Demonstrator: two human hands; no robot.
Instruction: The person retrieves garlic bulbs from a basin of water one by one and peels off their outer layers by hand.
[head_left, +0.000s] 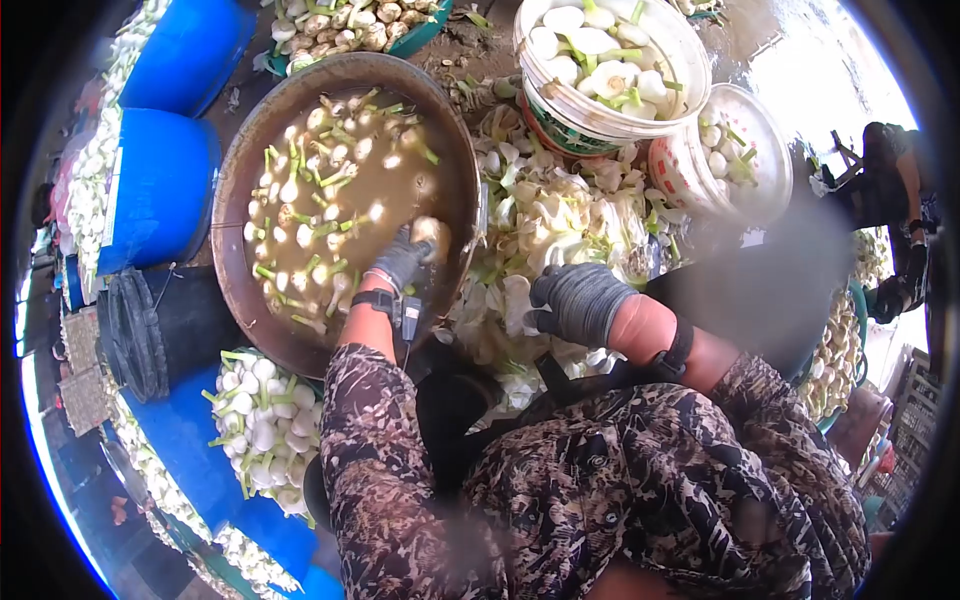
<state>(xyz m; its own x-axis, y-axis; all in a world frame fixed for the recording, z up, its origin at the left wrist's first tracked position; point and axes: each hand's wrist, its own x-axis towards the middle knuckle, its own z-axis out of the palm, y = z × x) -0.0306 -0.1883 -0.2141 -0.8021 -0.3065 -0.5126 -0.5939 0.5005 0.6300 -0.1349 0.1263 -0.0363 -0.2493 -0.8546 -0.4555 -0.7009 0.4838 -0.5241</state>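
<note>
My left hand (400, 258), in a grey glove, is closed round a brownish-white bulb (430, 238) that looks like garlic. It is held at the right side of a wide rusty basin (232, 250) of murky water. Many bulbs with cut green stems float in the basin, such as a pale bulb (290, 190). My right hand (585, 305), also gloved, is curled above a heap of peeled skins (575, 225). What its fingers hold, if anything, is hidden.
Beyond the heap, a white bucket (530, 95) holds large white bulbs, and another bucket (675, 165) lies tilted beside it. Blue tubs (160, 190) stand left. A pile of white bulbs (265, 425) is near my left arm. Another person (895, 190) is at far right.
</note>
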